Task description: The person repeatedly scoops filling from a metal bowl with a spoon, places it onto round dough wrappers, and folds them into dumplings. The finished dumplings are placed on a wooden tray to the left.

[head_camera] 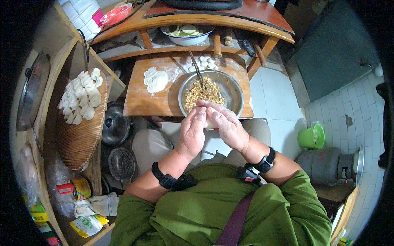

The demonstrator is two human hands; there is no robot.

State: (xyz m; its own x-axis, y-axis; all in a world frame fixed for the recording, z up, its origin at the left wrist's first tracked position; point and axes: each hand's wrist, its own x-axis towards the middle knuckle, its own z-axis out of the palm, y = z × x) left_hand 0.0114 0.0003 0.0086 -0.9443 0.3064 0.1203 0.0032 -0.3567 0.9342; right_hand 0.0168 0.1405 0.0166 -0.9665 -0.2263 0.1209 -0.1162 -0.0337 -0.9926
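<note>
My left hand (194,130) and my right hand (229,129) come together over the near rim of a steel bowl, both pressed around a pale dumpling (210,124) that they mostly hide. Chopped filling (204,92) fills the left part of the steel bowl (235,92), and a pair of chopsticks (196,67) stands in it. Left of the bowl, flat dough wrappers (156,80) overlap on the floured wooden board (147,106). Small dough pieces (204,63) are grouped behind the bowl. Many shaped dumplings (83,95) sit on a woven tray (80,141) at the left.
A white enamel basin (189,40) of sliced vegetable rests on the shelf beyond the board, near a wooden rolling pin (217,46). Lidded pan (115,124) and glass lid (121,164) lie low at left. A green bucket (311,137) and gas cylinder (320,166) are at right.
</note>
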